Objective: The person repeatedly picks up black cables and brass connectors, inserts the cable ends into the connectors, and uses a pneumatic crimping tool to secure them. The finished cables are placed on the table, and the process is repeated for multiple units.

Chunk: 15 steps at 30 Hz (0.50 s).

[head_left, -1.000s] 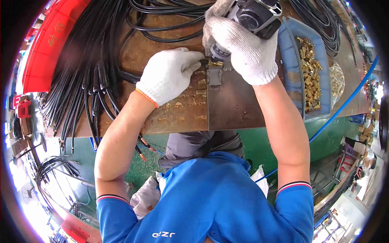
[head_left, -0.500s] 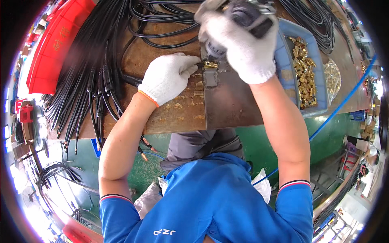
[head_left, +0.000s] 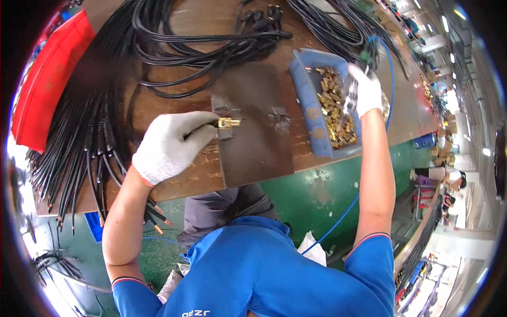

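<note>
My left hand (head_left: 174,140), in a white knit glove, pinches a brass connector (head_left: 228,123) at its fingertips over the table's dark plate. Its back end is hidden by the fingers. Over at the right, my gloved right hand (head_left: 367,92) closes around an air tool (head_left: 368,57) that shows green and silver parts and a blue hose; motion smears it. The tool's silver part hangs over the blue bin (head_left: 311,119), which holds many loose brass connectors (head_left: 335,108).
Black cables (head_left: 79,121) are heaped on the left beside a red bin (head_left: 53,79). More cable coils (head_left: 195,42) with plugs lie at the back. A blue air hose (head_left: 338,219) runs past my right arm. The brown table (head_left: 256,158) ends just before my lap.
My right hand has swung from the middle to the right, over by the blue bin, with the tool. My view has shifted; the left hand still grips the brass connector.
</note>
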Available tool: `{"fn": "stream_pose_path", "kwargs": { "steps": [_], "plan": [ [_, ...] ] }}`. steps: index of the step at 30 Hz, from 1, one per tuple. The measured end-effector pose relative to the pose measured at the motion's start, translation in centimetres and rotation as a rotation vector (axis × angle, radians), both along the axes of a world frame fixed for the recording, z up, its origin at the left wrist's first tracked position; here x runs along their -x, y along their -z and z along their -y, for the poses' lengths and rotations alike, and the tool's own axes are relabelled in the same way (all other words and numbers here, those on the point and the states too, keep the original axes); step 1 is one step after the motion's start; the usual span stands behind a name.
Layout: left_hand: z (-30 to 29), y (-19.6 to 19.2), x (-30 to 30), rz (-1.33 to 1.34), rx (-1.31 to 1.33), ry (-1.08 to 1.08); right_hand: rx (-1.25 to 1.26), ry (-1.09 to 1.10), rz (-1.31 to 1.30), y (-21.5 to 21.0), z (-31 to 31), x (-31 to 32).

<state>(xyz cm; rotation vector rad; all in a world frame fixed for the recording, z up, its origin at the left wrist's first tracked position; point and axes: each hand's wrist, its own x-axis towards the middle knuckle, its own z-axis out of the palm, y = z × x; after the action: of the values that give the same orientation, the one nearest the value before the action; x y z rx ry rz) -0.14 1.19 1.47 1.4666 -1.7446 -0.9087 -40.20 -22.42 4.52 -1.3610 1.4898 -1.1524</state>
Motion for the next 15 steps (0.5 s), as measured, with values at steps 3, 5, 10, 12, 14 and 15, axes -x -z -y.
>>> {"fn": "stream_pose_path", "kwargs": {
  "steps": [3, 5, 10, 12, 14, 15],
  "plan": [
    [0.1, 0.3, 0.0, -0.009, 0.015, 0.005, 0.018, 0.023, -0.175, 4.1, 1.1, 2.4],
    [0.0, 0.4, -0.1, -0.003, 0.038, 0.016, 0.079, 0.012, -0.54, 5.2, 1.5, 3.6],
    [-0.2, 0.0, 0.1, 0.066, 0.004, -0.022, 0.403, 0.149, -1.384, 1.8, -2.6, -2.3],
    [-0.1, -0.3, 0.2, 0.06, 0.008, -0.029, 0.601, -0.015, -0.933, 0.9, -5.7, -6.0],
    [0.2, -0.2, 0.5, 0.066, 0.011, -0.034, 0.272, -0.396, -0.323, 0.9, -9.9, -10.1],
    [0.4, -0.2, 0.6, 0.072, 0.014, -0.036, 0.063, -0.528, -0.183, 0.9, -12.1, -12.0]
  ]
}}
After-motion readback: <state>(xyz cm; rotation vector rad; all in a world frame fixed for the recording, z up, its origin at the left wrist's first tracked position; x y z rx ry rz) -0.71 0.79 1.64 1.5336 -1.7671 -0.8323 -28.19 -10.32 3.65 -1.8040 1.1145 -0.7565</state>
